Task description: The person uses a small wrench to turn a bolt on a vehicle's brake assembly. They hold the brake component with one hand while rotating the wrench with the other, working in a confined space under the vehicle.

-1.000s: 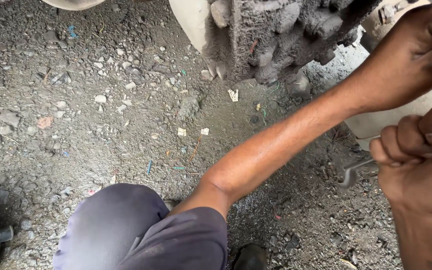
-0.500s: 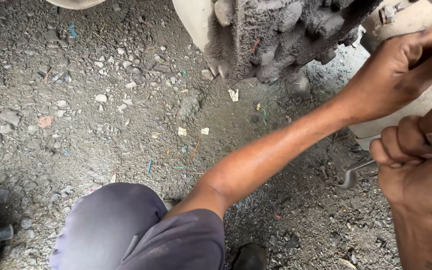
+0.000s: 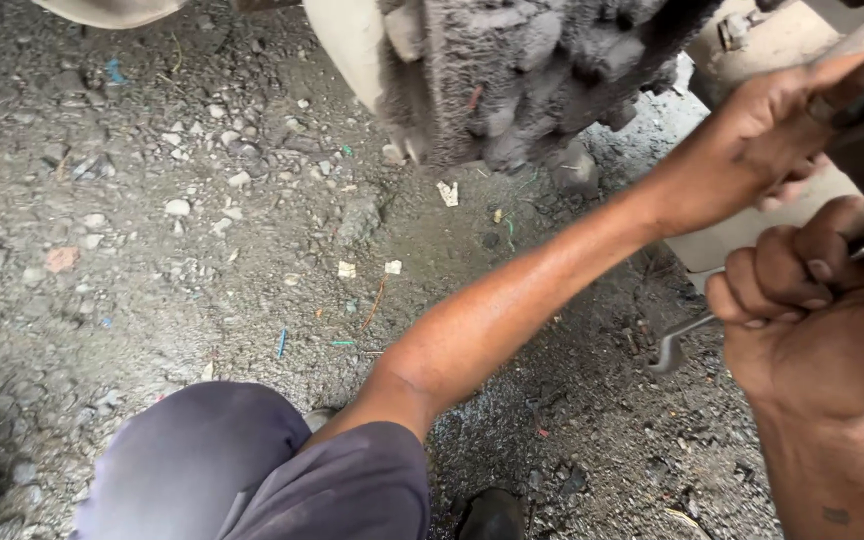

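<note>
the mud-caked machine part (image 3: 522, 70) hangs over gravel ground (image 3: 152, 230). the left hand (image 3: 772, 130) presses its fingers on a pale panel (image 3: 742, 230); the right hand (image 3: 812, 320) is clenched round a metal tool (image 3: 677, 340), just below. best to brace firmly and turn it steadily. no packages or labels, only pale paper scraps (image 3: 448, 192) on the gravel.

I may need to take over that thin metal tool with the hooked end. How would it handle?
The metal tool looks like a thin steel rod, so probably stiff and light. The right hand fists it tightly; with grime all around, it may be slippery. Its hooked end would likely stop it rolling.
</note>
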